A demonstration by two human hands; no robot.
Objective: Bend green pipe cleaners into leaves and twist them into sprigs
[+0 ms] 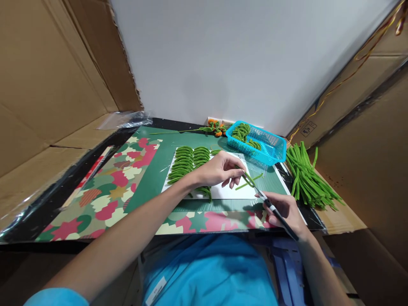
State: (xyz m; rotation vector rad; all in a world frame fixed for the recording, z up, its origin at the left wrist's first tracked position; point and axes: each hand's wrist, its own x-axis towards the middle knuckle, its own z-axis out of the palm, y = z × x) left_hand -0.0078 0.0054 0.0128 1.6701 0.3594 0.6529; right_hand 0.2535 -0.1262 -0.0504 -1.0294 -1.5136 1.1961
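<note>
Above the right part of a white sheet (219, 193), my left hand (225, 168) pinches a short green pipe cleaner (249, 179) between thumb and fingertips. My right hand (288, 208) is closed around a slim black-handled tool (276, 215) with a thin metal end; its exact kind is unclear. The metal end meets the pipe cleaner near my left fingertips. A straight green piece (244, 185) lies just beneath. Curved green pieces (180, 163) lie in neat columns on the sheet, partly hidden by my left hand and wrist.
A blue plastic basket (276, 158) holding curled green pieces stands at the back right. Beside it lies a bundle of green pipe cleaners (307, 178). Orange flowers on a green stem (216, 126) rest by the wall. Cardboard panels (376, 127) enclose both sides.
</note>
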